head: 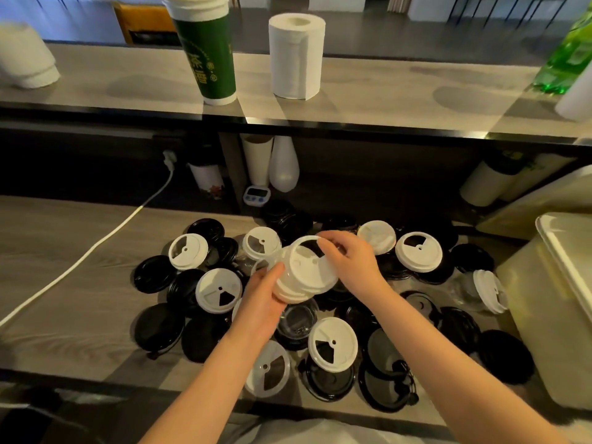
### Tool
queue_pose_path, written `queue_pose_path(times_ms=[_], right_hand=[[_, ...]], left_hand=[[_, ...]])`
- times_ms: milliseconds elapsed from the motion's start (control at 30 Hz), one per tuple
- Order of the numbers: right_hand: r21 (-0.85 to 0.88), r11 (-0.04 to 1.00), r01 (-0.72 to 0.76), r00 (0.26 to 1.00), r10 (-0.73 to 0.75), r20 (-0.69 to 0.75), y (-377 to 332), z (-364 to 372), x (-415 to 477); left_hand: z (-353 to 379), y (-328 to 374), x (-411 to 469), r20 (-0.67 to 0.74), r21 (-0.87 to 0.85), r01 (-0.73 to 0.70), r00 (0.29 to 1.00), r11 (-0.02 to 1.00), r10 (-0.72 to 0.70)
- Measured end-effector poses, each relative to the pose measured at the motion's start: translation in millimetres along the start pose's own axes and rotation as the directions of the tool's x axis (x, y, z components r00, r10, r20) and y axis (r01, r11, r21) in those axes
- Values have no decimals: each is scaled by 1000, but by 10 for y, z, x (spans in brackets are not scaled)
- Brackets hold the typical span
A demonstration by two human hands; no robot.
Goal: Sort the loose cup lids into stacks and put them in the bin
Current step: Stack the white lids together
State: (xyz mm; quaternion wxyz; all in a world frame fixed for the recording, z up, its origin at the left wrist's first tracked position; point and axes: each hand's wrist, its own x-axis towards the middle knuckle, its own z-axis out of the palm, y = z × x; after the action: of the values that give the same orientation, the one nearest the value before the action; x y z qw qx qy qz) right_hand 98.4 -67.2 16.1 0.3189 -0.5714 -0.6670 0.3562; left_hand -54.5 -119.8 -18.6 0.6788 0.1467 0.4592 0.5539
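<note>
Lids [333,342] crowd the table [64,267] around a white stack [301,277] in the grip of left hand [261,302] and right hand [350,261], bin [551,283] at three o'clock, cable [96,248] at nine.

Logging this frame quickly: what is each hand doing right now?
Left hand: holds the stack of white lids.
Right hand: pinches the stack's top lid at its rim.

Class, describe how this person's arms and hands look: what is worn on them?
The left hand and right hand wear no gloves, rings or watch. The left forearm and right forearm are bare down to the frame's edge, with no sleeves, bands or markings. A pale garment shows between them at the bottom.
</note>
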Motion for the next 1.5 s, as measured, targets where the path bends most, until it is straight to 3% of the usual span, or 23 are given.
queue_pose_path(times_ms=[133,367,467,633,767,833,933,1000,1333,1500], right_hand=[[8,1000,-16,996,16,-84,9,134,-103],[-245,965,90,980,-129,-148,-41,215,-249],[-157,982,106,985,-126,-121,10,190,-253],[145,989,17,997,-27,70,97,15,-285],[99,995,21,999,-25,37,179,-249,-327],[52,998,35,999,-35,-9,220,-463,-355],[-18,1000,15,998,-16,-64,326,-855,-406],[-48,998,-28,995,24,-93,443,-1128,-456],[59,981,-183,953,192,-233,946,-2363,-795],[104,981,-166,981,174,-81,1101,-2978,-998]], left_hand=[[86,18,-78,112,1,30,993,1000,-30],[60,-15,-122,35,68,9,999,998,-12],[58,-15,-135,66,67,0,998,998,-4],[205,-3,-174,105,137,-5,994,991,-10],[457,-36,-171,141,238,7,989,971,-42],[627,-67,-158,168,368,-14,984,930,-51],[923,-116,-112,246,635,-104,967,765,-72],[1161,-163,-86,312,718,-156,943,679,-114],[2396,-722,-80,415,782,-240,889,575,-193],[3035,-926,-13,414,854,-312,892,416,-181]])
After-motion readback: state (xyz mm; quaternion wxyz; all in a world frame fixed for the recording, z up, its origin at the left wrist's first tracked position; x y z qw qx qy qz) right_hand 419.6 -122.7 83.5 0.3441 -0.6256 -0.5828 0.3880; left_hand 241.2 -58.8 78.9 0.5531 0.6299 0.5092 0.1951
